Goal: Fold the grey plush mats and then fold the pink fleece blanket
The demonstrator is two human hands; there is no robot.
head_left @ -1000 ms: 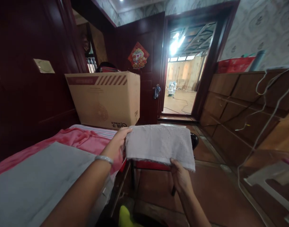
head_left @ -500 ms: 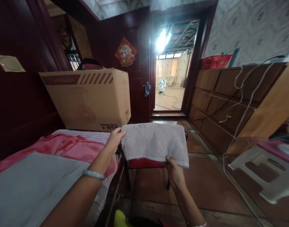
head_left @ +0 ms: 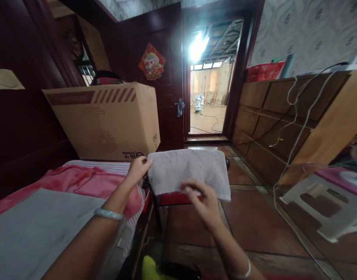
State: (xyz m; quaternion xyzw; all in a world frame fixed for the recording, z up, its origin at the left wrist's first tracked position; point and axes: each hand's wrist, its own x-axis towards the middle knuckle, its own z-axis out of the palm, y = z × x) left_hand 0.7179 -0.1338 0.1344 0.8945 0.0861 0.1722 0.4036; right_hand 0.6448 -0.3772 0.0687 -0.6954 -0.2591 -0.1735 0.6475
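Note:
A folded white towel point(head_left: 192, 169) hangs in front of me, above a red chair seat point(head_left: 174, 198). My left hand point(head_left: 137, 168) pinches the towel's upper left corner, a pale bangle on that wrist. My right hand point(head_left: 203, 202) is in front of the towel's lower edge, blurred, fingers bent and partly spread, and it does not seem to grip the cloth. Left of my left arm lies a bed with a pink cover point(head_left: 79, 182) and a grey cloth point(head_left: 41, 229).
A big cardboard box point(head_left: 105, 120) sits at the bed's far end. Ahead, a dark red door stands open onto a bright doorway point(head_left: 207, 101). A wooden cabinet point(head_left: 283, 116) with dangling white cables lines the right wall. A white plastic stool point(head_left: 321, 206) lies at the right.
My right hand has let go of the towel's lower right edge and moved left and up in front of it. The view has shifted slightly; my left hand keeps its corner.

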